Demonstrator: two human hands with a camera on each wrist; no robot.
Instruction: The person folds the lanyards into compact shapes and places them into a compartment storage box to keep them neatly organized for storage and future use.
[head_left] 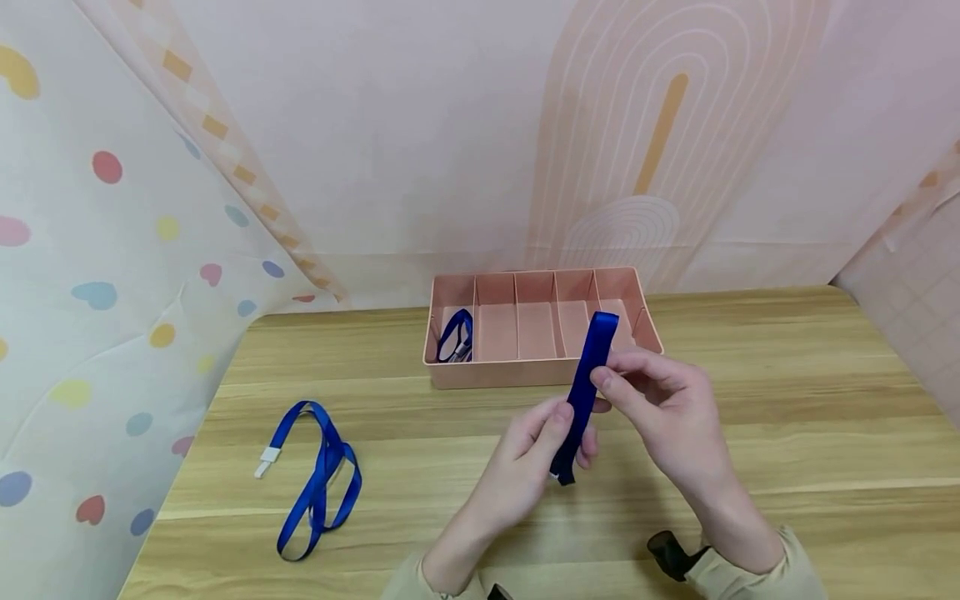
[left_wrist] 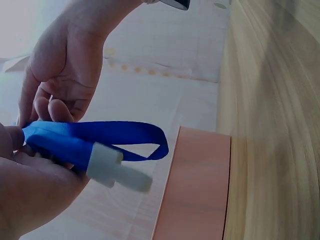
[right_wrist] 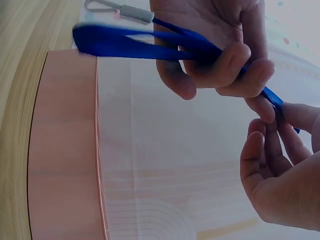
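Note:
A folded blue lanyard [head_left: 587, 385] is held up over the table between both hands. My left hand [head_left: 525, 450] grips its lower part, thumb on top and fingers curled behind. With thumb and fingertips, my right hand [head_left: 675, 417] pinches the band higher up. The left wrist view shows a pale plastic buckle [left_wrist: 105, 165] hanging beside the folded loops. A grey clip with a metal hook [right_wrist: 136, 14] sticks out past the left hand in the right wrist view.
Behind the hands stands a pink box [head_left: 495, 375] with several compartments; its leftmost one holds a coiled blue lanyard [head_left: 465, 327]. Another blue lanyard [head_left: 321, 475] with a white buckle lies loosely looped on the wooden table [head_left: 420, 433] at left. Patterned cloth hangs behind the table.

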